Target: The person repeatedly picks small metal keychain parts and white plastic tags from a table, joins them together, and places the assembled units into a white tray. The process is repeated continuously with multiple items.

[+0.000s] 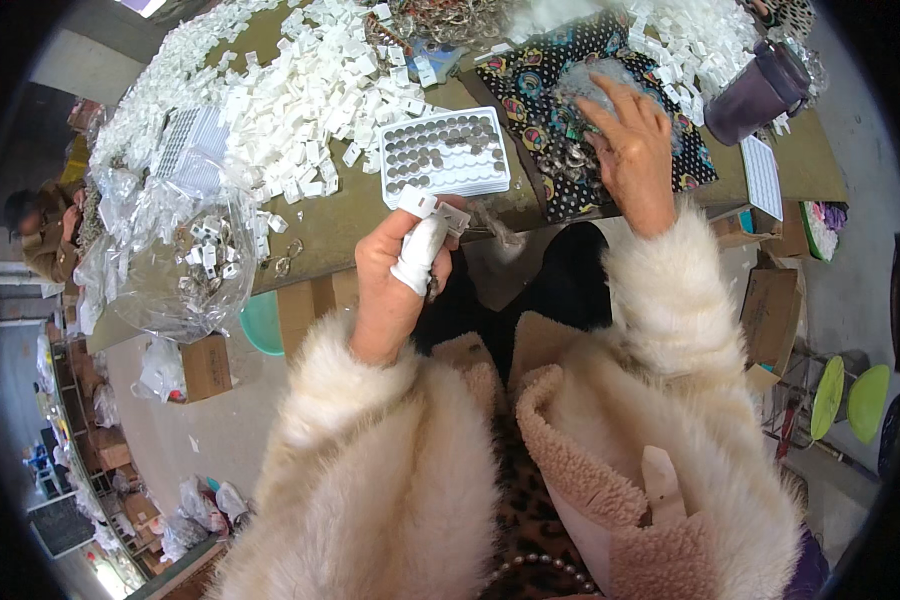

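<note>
My left hand (pixel 382 280) is closed around a small white plastic case (pixel 417 201), and a second white piece sits beside it at the fingertips. One finger wears a white cover (pixel 420 250). Just beyond is a white tray (pixel 475 184) with rows of round silver button cells (pixel 440 140). My right hand (pixel 635 150) hovers over or touches a clear plastic bag (pixel 573 82), its fingers apart; nothing shows in them. Shiny metal pieces (pixel 568 162) lie by its thumb on a dark patterned cloth (pixel 520 72).
A big pile of white plastic cases (pixel 310 100) covers the table's left, another (pixel 685 45) the far right. A purple bottle (pixel 757 95) stands right of the cloth. A clear bag of parts (pixel 185 270) hangs at the left edge. Another person (pixel 50 230) sits far left.
</note>
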`<control>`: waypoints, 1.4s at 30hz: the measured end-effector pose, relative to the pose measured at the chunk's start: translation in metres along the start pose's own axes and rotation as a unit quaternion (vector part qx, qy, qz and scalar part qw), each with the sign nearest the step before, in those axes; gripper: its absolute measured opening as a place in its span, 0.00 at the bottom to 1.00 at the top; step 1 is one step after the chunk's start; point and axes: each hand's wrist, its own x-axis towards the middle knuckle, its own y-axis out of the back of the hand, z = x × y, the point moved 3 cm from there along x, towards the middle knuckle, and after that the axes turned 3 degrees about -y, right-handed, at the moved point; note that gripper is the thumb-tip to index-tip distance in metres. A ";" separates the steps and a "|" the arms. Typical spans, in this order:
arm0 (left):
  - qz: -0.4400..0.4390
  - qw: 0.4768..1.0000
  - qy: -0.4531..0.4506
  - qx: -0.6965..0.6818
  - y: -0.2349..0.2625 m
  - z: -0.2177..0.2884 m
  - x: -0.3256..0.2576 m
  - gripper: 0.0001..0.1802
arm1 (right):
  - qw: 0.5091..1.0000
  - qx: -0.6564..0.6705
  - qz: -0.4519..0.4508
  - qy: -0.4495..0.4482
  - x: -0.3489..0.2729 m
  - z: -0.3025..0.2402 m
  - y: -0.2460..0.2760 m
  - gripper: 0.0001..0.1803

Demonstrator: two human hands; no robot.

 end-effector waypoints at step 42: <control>-0.002 0.993 0.044 -0.111 -0.012 -0.004 -0.002 0.10 | 0.567 0.721 -0.190 -0.351 -0.033 -0.088 -0.002 0.03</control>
